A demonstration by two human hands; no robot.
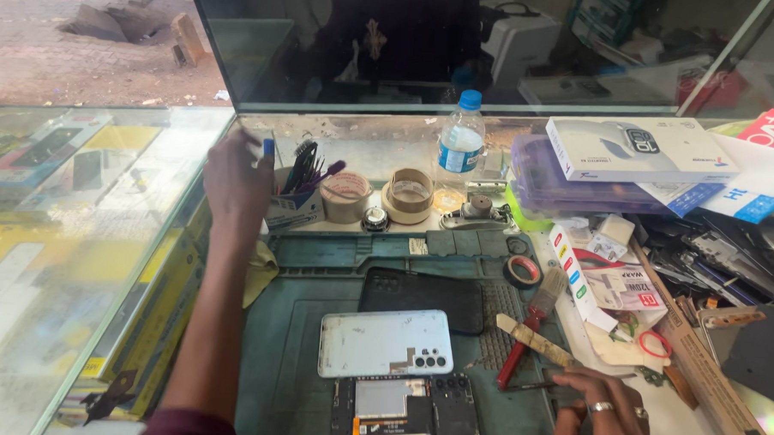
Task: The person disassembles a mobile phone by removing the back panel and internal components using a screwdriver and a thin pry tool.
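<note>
My left hand (236, 180) reaches forward to a small box of tools (295, 207) at the back of the green work mat (302, 326), with its fingers on a blue-tipped tool (268, 147). My right hand (601, 414), with rings on two fingers, rests curled at the mat's right edge beside a thin dark tool (527, 387). On the mat lie a white phone back cover (385, 343), a black phone cover (423, 298) and an opened phone (406, 410) showing its insides. A red-handled brush (533, 322) lies to the right.
Tape rolls (377, 196), a water bottle (460, 143) and a small round part stand behind the mat. Boxes, a purple case (568, 183), packets and cables crowd the right side. A glass display counter (69, 232) lies to the left, a glass pane ahead.
</note>
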